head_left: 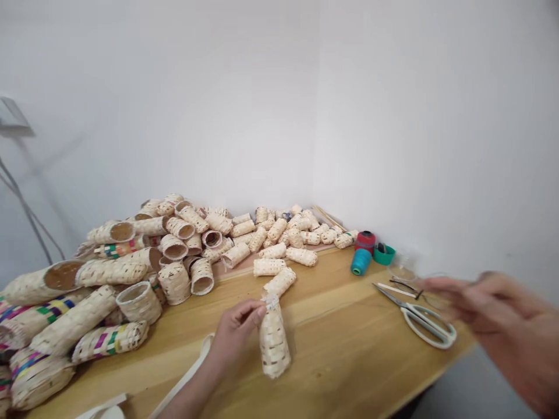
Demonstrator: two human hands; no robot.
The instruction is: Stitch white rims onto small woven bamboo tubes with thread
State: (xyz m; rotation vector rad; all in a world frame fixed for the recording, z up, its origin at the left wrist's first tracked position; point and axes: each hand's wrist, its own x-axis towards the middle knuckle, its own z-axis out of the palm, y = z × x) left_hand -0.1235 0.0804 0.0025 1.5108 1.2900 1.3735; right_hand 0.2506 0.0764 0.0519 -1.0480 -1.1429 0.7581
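Note:
My left hand point(242, 323) pinches the upper rim of a small woven cylinder point(275, 343) made of pale flat strips, which hangs upright just over the table. Right behind it lies another woven cylinder point(280, 282). My right hand point(493, 320) is raised at the right edge, smeared by motion, its fingers drawn together; what they hold, if anything, is too blurred to name. Below and left of it, white-handled scissors point(430, 329) lie on the table with blades pointing left. A narrow white strip point(396, 290) and a thin dark item point(406, 286) lie beside the blades.
A heap of woven cylinders point(174, 250), some with coloured strips, covers the table's point(340, 349) left and back. Red point(365, 240) and blue point(361, 262) thread spools stand near a green cup point(384, 254) and a clear container point(402, 269). A pale band point(187, 372) lies by my left forearm.

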